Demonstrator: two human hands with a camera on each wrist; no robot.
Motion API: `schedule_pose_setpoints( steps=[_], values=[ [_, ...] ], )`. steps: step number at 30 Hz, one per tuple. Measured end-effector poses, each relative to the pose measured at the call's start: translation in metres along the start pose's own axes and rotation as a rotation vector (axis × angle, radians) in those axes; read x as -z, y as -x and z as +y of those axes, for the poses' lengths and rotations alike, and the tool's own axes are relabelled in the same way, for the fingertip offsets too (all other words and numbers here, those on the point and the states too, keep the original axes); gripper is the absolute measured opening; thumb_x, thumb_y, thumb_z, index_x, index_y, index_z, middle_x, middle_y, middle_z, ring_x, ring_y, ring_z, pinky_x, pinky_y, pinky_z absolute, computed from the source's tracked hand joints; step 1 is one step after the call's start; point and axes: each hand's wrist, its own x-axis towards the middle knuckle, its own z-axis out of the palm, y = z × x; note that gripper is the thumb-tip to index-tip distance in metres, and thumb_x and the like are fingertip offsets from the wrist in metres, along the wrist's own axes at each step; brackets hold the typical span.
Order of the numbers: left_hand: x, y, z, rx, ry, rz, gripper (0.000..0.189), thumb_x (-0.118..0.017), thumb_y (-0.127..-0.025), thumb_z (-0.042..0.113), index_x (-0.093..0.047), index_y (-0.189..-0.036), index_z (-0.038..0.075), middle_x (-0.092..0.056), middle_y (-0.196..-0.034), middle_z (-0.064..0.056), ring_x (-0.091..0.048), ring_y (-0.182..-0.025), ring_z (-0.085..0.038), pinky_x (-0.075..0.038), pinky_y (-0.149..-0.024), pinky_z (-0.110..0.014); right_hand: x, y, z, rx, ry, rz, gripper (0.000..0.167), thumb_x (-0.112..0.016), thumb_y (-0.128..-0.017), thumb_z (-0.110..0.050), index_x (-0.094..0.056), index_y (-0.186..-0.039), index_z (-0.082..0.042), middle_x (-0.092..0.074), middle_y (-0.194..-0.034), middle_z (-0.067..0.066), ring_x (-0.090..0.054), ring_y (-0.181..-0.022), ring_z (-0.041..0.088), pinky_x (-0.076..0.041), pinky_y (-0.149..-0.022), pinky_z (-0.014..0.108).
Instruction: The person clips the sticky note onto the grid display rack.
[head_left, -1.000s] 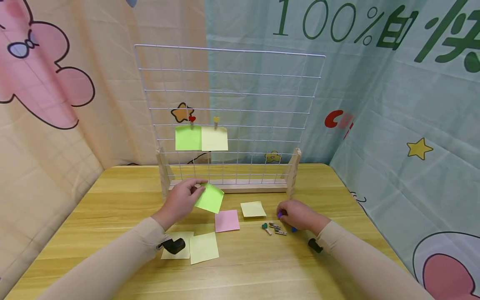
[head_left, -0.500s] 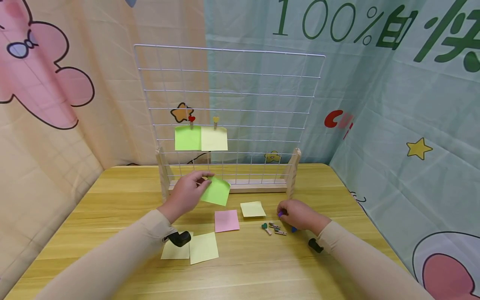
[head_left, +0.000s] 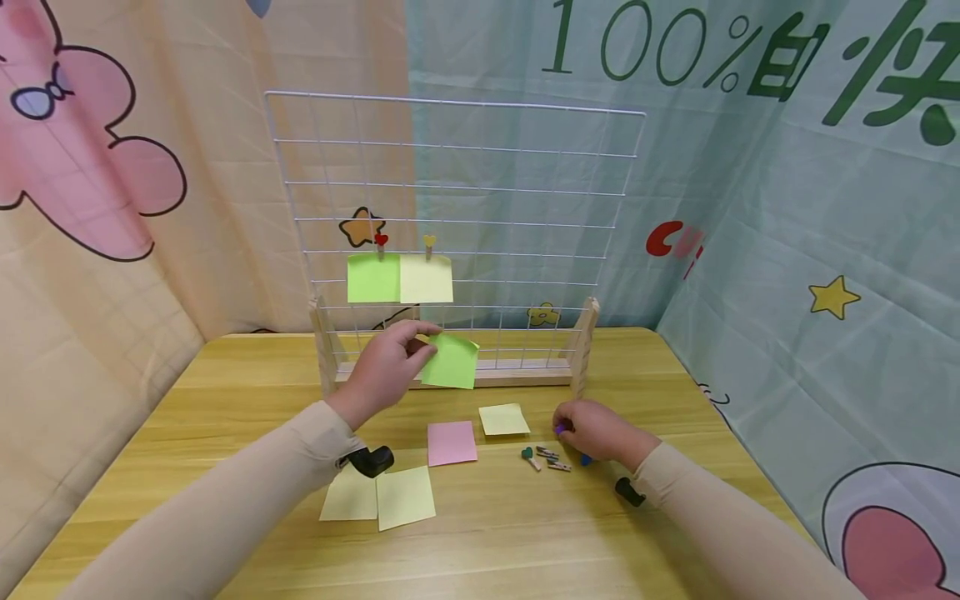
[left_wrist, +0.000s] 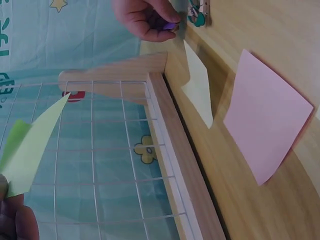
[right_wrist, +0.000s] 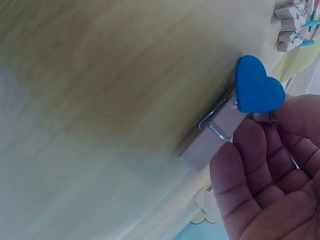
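Pinching a green note (head_left: pixel 453 363) by its left edge, the left hand (head_left: pixel 390 363) is hanging nearer the grid (head_left: pixel 450 188); the right hand (head_left: pixel 602 430) is pinching a purple clip (head_left: pixel 560 429).

Both arms (head_left: pixel 225 517) reach forward. The left hand (head_left: pixel 386 367) is raised in a pinch. The right hand (head_left: pixel 600 427) sits lower, its fingers (right_wrist: pixel 250 145) curled inward.

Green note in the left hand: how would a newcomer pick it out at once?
In the head view, find the white wire grid on the table. Before its lower part, the left hand pinches the green note by its left side. The other green note hangs higher from a red heart clip; only this one is held.
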Motion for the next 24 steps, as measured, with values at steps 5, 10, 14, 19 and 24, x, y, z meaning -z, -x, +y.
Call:
schedule_pose_setpoints(
  steps=[5,10,14,19,24],
  values=[
    [0.000,-0.007,0.009,-0.015,0.002,0.007,0.023,-0.067,-0.104,0.011,-0.072,-0.127,0.010,-0.068,-0.115,-0.007,-0.067,-0.096,-0.020,-0.055,-0.076,-0.033,-0.001,-0.001,0.000,-0.004,0.004,0.003,0.005,-0.071,-0.099,-0.011,-0.071,-0.103,-0.009,-0.066,-0.090,-0.003,-0.057,-0.081,0.012,-0.054,-0.077,0.034],
    [0.001,-0.015,0.019,-0.026,0.004,0.008,0.023,-0.066,-0.105,0.013,-0.072,-0.127,0.010,-0.070,-0.114,-0.008,-0.069,-0.097,-0.021,-0.055,-0.076,-0.033,-0.001,-0.001,0.000,0.002,0.018,0.006,0.009,-0.070,-0.100,-0.010,-0.074,-0.108,-0.008,-0.069,-0.093,-0.002,-0.059,-0.083,0.011,-0.056,-0.080,0.035],
    [0.001,-0.024,0.028,-0.024,0.033,-0.004,0.026,-0.065,-0.106,0.014,-0.070,-0.130,0.009,-0.070,-0.120,-0.008,-0.069,-0.102,-0.022,-0.057,-0.080,-0.035,0.001,-0.001,0.001,0.005,0.030,0.014,0.010,-0.070,-0.100,-0.010,-0.075,-0.108,-0.008,-0.071,-0.095,-0.001,-0.061,-0.084,0.010,-0.057,-0.081,0.036],
    [0.003,-0.035,0.038,-0.006,0.075,0.002,0.028,-0.064,-0.106,0.013,-0.068,-0.132,0.007,-0.067,-0.125,-0.010,-0.069,-0.106,-0.024,-0.057,-0.084,-0.037,0.003,0.000,0.001,0.013,0.036,0.019,0.008,-0.072,-0.099,-0.011,-0.075,-0.106,-0.008,-0.071,-0.094,-0.002,-0.061,-0.083,0.010,-0.058,-0.080,0.035],
    [0.004,-0.045,0.044,-0.003,0.083,0.017,0.028,-0.064,-0.106,0.013,-0.068,-0.133,0.007,-0.066,-0.128,-0.010,-0.071,-0.108,-0.025,-0.059,-0.084,-0.037,0.004,0.001,0.000,0.024,0.041,0.018,0.005,-0.072,-0.099,-0.010,-0.074,-0.103,-0.008,-0.070,-0.092,-0.002,-0.059,-0.081,0.009,-0.057,-0.078,0.034]
  ],
)
